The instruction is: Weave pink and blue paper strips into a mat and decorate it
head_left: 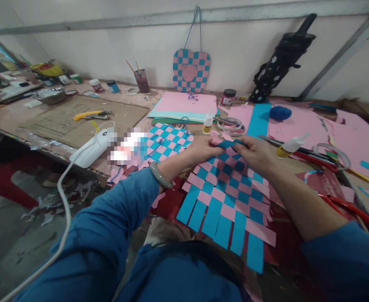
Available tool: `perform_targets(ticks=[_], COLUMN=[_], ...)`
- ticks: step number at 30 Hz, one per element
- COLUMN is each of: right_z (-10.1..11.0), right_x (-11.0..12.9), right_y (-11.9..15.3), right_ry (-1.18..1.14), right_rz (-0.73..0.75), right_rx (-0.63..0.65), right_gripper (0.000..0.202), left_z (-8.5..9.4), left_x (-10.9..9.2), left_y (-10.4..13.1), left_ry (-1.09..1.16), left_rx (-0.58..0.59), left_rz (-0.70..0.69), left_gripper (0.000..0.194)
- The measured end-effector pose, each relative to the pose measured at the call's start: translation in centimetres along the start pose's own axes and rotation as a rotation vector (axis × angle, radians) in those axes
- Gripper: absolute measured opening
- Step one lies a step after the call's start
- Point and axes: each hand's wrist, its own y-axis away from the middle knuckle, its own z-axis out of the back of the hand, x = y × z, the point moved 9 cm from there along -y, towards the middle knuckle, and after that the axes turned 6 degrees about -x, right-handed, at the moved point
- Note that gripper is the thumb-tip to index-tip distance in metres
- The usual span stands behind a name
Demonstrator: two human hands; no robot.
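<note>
A woven mat of blue and pink paper strips (230, 182) lies in front of me, its loose blue strip ends spread toward my body. At its far edge, my left hand (200, 149) pinches a blue paper strip (226, 144) between thumb and fingers. My right hand (256, 152) grips the same strip a little to the right, so it is bent up between both hands. Some fingertips are hidden behind the paper. To the left of the mat sits a finished-looking checkered piece (168, 140) with a blue cord. A small glue bottle (207, 125) stands just beyond my hands.
Another glue bottle (291, 144), scissors (354, 209) with red handles and a tape roll (233, 126) lie close by. A white cable (65, 209) runs past my left arm from a white device (96, 147). Behind are stacked paper sheets (184, 105) and blue yarn (280, 113).
</note>
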Motion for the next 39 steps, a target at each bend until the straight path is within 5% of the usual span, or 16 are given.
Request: perform_targets(ticks=[9,39], right_z=[0.1,0.0], right_x=[1.8,0.8], right_y=[0.2,0.2], right_ry=[0.039,-0.023], right_rz=[0.071,0.01], right_rx=[0.058,0.011], right_gripper=[0.032,0.029], left_z=[0.1,0.1], left_x=[0.4,1.2], left_y=[-0.4,-0.5], left_ry=[0.04,0.004], left_rx=[-0.019,0.014], left_rz=[0.002,0.031], left_gripper=[0.017,0.015])
